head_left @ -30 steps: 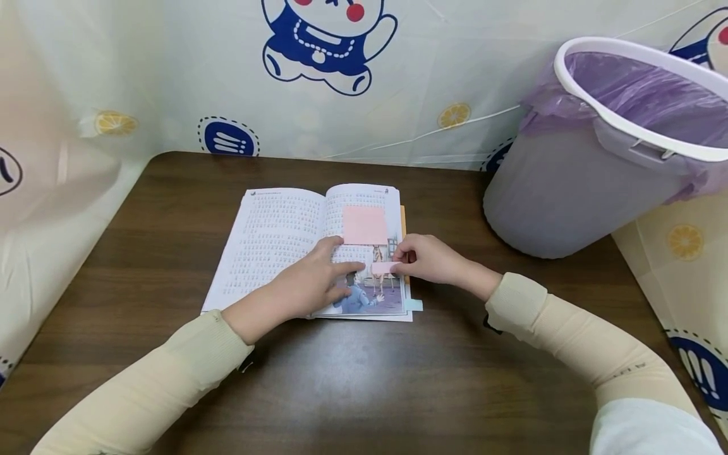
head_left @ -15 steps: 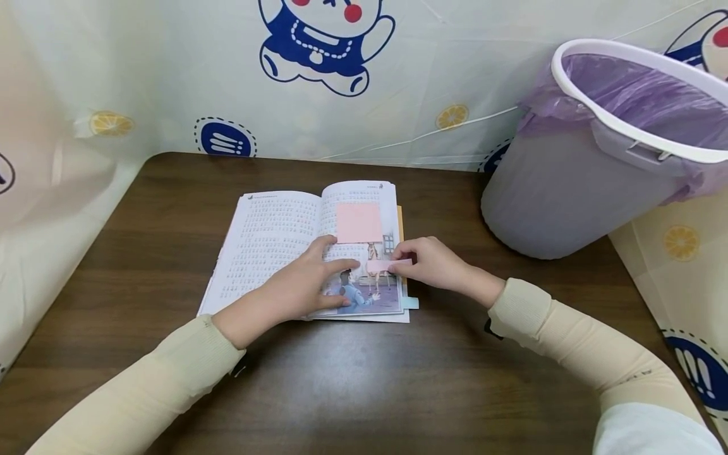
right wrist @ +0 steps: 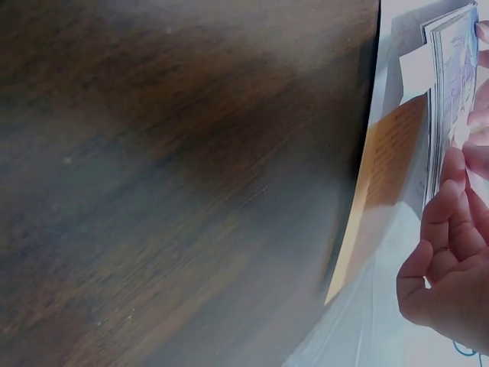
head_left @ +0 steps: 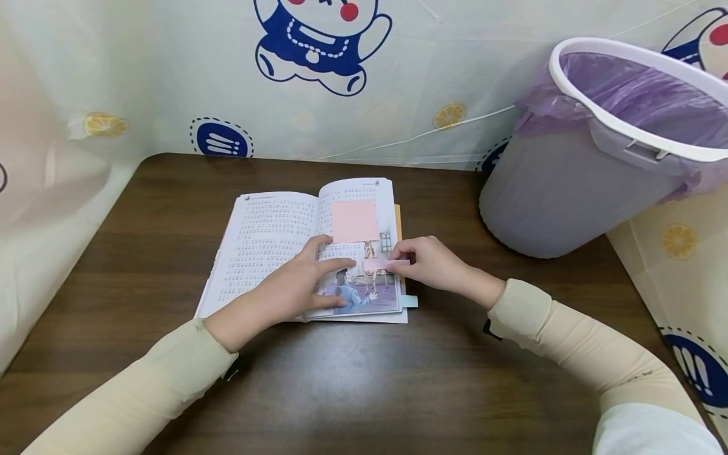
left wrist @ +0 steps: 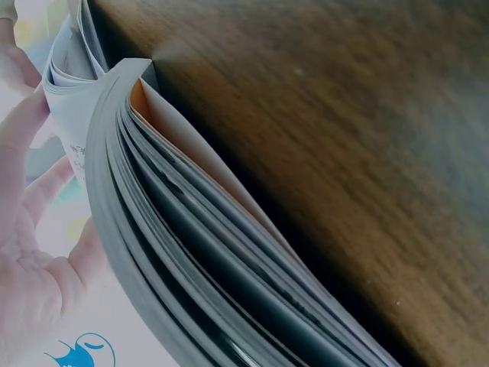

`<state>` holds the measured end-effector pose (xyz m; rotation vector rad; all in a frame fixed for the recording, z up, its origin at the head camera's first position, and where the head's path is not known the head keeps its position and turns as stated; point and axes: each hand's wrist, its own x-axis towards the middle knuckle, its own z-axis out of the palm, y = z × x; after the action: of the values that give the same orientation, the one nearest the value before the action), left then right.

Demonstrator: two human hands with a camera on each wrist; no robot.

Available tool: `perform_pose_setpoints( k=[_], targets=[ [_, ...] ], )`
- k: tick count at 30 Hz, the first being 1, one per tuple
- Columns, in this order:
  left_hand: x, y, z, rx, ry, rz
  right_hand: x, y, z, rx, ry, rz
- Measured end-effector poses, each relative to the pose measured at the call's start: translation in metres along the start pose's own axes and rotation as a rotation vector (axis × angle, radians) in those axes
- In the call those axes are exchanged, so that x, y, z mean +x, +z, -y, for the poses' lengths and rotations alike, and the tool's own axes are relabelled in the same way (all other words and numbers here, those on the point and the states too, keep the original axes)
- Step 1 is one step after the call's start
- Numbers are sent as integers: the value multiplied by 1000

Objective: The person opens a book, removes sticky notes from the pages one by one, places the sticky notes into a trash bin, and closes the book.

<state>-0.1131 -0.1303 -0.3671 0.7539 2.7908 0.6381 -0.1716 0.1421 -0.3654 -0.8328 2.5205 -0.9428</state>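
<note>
An open book lies on the table, text on its left page and a coloured picture low on the right one. My left hand rests across the middle of the book, fingers spread over the right page. With thumb and fingertips, my right hand pinches a narrow pink sticky strip that lies over the picture, one end reaching past the page's right edge. Above it, a square pink sticky note covers part of the text. In the left wrist view, page edges bulge beside the spread left fingers.
A pale blue tab juts from the book's lower right edge, and an orange piece shows along its right side. At the back right stands a grey bin with a purple liner. A patterned curtain hangs behind the brown table.
The right hand has drawn the pink strip rightward over the page, so its end now shows past the page edge. The left hand stays spread on the book. The view has shifted slightly.
</note>
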Motion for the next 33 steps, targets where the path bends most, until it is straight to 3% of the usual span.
perform_pose_setpoints(
  k=[23, 33],
  targets=[
    [0, -2, -3, 25, 15, -13, -11, -1, -1, 23, -29, -43],
    [-2, 0, 0, 23, 23, -25, -16, -21, 3, 32, 11, -100]
  ],
)
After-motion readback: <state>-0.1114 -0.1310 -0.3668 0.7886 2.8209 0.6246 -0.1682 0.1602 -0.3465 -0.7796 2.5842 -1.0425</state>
